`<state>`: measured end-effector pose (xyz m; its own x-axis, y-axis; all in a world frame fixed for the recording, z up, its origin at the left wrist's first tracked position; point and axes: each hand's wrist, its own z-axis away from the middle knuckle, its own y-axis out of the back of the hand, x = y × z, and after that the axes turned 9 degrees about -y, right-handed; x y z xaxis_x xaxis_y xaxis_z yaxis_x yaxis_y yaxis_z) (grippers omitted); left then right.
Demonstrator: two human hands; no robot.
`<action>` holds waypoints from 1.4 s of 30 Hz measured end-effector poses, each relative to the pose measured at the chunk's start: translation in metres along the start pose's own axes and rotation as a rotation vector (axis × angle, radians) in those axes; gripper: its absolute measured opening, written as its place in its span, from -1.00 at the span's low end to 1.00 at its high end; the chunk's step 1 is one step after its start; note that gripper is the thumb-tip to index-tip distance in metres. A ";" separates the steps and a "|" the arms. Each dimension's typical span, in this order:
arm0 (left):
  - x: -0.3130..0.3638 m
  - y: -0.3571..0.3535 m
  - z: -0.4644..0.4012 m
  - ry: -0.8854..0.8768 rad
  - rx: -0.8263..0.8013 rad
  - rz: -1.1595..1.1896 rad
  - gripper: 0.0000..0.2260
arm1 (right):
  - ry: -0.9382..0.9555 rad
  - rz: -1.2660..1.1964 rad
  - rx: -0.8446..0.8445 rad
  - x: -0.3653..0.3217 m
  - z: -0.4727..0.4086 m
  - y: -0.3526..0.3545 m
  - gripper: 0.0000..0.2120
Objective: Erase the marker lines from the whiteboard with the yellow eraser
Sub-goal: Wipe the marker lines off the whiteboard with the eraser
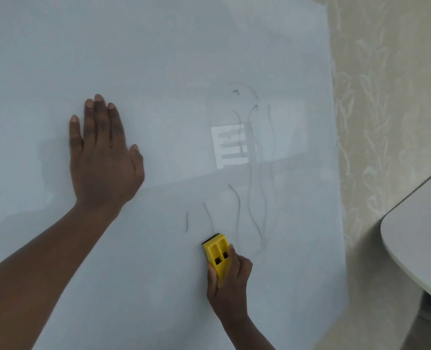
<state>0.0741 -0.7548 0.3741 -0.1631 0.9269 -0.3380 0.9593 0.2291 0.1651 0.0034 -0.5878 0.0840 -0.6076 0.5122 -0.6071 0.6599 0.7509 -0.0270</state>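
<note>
Item, far left: the left hand (pixel 103 157) is lying flat and spread on the whiteboard (pixel 159 59), fingers apart and gripping nothing, apparently bracing the panel. Item, centre-right: the right hand (pixel 228 281) is pinching the yellow eraser (pixel 217 253) between thumb and fingers, pressing its dark pad to the board just below the marker lines (pixel 255 198), which are trailing faintly upward and rightward. Judged step: wiping in progress, most strokes remaining; the next move is calling for firm upward passes across those wavy lines toward the table (pixel 421 236) side.
</note>
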 end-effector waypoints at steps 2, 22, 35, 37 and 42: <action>-0.002 -0.007 0.000 -0.004 0.009 -0.018 -0.36 | -0.031 0.008 0.027 0.022 -0.019 0.005 -0.44; -0.025 -0.045 0.005 -0.027 0.080 -0.028 -0.35 | -0.384 -0.012 0.081 0.112 -0.092 0.023 -0.41; -0.005 -0.010 0.004 0.003 0.008 -0.090 -0.37 | 0.301 -0.108 -0.091 -0.061 -0.020 -0.031 -0.44; -0.005 -0.009 0.004 0.007 0.004 -0.084 -0.38 | 0.354 -0.093 -0.090 -0.078 -0.030 -0.036 -0.43; -0.004 -0.010 0.003 0.009 0.003 -0.099 -0.39 | 0.165 -0.075 0.091 -0.054 -0.078 -0.029 -0.45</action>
<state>0.0657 -0.7618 0.3710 -0.2589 0.9024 -0.3443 0.9392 0.3184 0.1282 -0.0175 -0.6042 0.1797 -0.7158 0.5235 -0.4622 0.6428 0.7526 -0.1430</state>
